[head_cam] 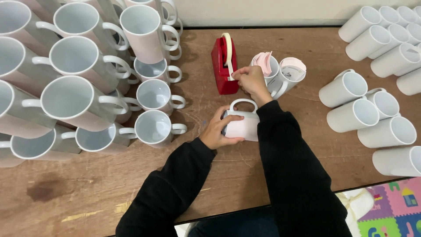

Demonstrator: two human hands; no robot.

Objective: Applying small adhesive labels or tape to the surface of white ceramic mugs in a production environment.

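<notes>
Left hand [218, 130] clamped round a white mug [242, 124] lying on the counter [210, 175]. Right hand [250, 81] pinching tape at the red dispenser [223, 66]. Stacked mugs [79, 74] crowding the left, paper-stuffed cups [280, 72] just beyond

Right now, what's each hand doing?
Left hand: closed on the white mug lying on the table.
Right hand: pinching tape at the red dispenser.
</notes>
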